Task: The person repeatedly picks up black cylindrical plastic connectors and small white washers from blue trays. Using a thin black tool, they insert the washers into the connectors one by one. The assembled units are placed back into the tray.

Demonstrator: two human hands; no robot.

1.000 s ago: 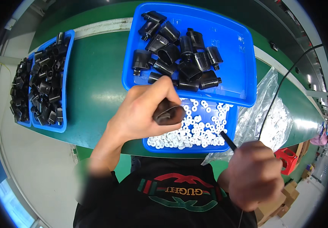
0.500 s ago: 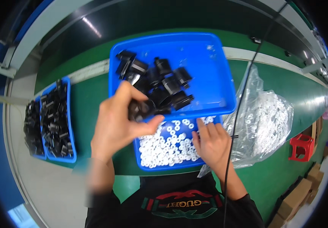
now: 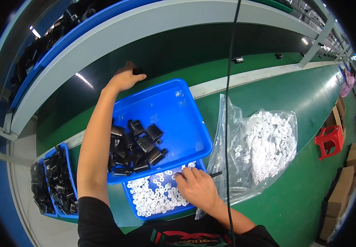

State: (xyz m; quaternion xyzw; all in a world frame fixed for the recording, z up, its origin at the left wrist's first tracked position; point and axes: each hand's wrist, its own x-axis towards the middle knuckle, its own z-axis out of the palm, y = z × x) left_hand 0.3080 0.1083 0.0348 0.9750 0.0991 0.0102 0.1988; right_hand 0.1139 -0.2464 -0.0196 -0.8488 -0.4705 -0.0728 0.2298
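Note:
My left hand (image 3: 125,78) reaches far forward past the big blue tray (image 3: 178,111) onto the dark green belt, its fingers closed around a small black part (image 3: 137,71). That tray holds several black plastic parts (image 3: 139,148) at its near left side. My right hand (image 3: 196,187) rests on the small blue tray (image 3: 130,201) of white rings (image 3: 155,193), fingers down among the rings, with a thin black tool (image 3: 216,174) sticking out to the right of it.
A clear bag of white rings (image 3: 266,144) lies right of the trays. Two narrow blue trays of black parts (image 3: 54,183) sit at the left. A black cable (image 3: 228,103) hangs down the middle. A grey rail and a shelf of black parts run above. A red stool (image 3: 329,141) stands at the right.
My left hand has carried the black part from above the ring tray forward onto the belt. My right hand has come down from near my chest into the white rings.

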